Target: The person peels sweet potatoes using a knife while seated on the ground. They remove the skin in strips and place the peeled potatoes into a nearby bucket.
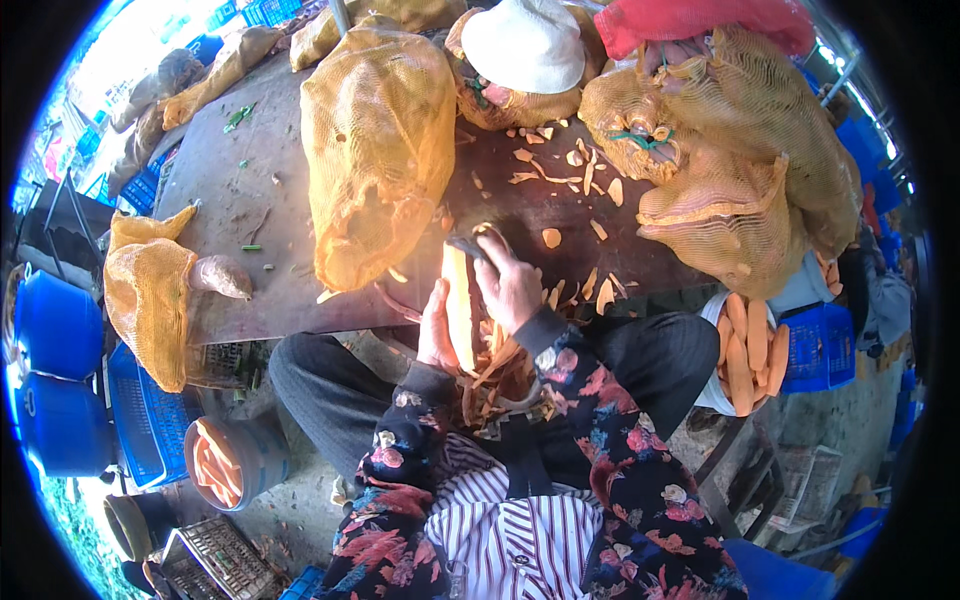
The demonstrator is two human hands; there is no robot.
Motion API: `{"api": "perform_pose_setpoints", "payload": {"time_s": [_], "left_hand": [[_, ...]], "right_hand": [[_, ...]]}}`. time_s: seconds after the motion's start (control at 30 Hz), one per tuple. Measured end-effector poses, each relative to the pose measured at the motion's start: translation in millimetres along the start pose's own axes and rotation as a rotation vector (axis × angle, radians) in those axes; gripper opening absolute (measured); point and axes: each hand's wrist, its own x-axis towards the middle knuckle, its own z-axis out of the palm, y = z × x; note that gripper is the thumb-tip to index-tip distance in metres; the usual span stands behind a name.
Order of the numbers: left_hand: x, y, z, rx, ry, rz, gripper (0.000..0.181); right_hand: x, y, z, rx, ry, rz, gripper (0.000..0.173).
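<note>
My left hand (436,330) holds a long peeled orange sweet potato (458,304) upright from its left side, low down. Around a dark-handled tool, which looks like a peeler (471,246), my right hand (510,281) is closed at the top of the sweet potato. The tool's blade cannot be made out. Beneath both hands lies a heap of orange peelings (499,367), between my knees. More peel scraps (551,238) are scattered over the dark table (510,195) in front of me.
Yellow mesh sacks (379,142) stand along the table, with a white hat (525,45) on one. Peeled sweet potatoes fill a white bucket (709,397) at right and a round bucket (262,457) at lower left. An unpeeled sweet potato (221,276) lies at the table's left edge.
</note>
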Motion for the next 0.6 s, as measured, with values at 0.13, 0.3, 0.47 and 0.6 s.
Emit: {"api": "perform_pose_setpoints", "payload": {"time_s": [0.13,0.3,0.47,0.6], "left_hand": [[22,-3,-2,0.000,0.043,0.047,0.036],[35,29,-35,0.169,0.228,0.267,0.043],[13,12,-1,0.042,0.017,0.129,0.049],[6,1,6,0.045,-0.002,-0.031,0.046]], "right_hand": [[-77,-22,-13,-0.029,-0.109,0.069,0.037],[-126,-32,-49,0.078,-0.354,0.141,0.033],[-21,-16,-29,0.046,-0.088,0.131,0.031],[-2,-2,-1,0.004,-0.091,0.164,0.032]]}}
